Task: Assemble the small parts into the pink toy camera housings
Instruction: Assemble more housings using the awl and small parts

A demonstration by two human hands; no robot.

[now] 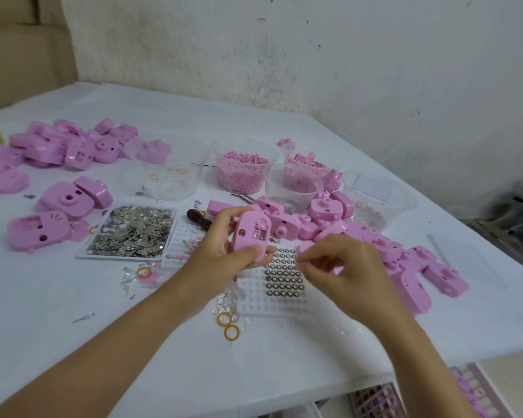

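Observation:
My left hand [221,245] grips a pink toy camera housing [251,235] above the table, its open inner side turned up. My right hand [341,267] hovers just right of it with curled fingers pinching small pink parts [307,247]. Beneath both hands lies a white dimpled tray [272,300] holding several small metal rings [284,273]. More pink housings lie in a pile to the right [405,260] and in another at the far left [64,146].
A flat tray of silvery metal pieces [130,232] sits left of my hands. Clear tubs hold pink pellets [242,168], pink parts [293,182] and clear rings [169,179]. Yellow rings [228,325] lie near the front. A dark-handled tool [198,218] rests behind the housing.

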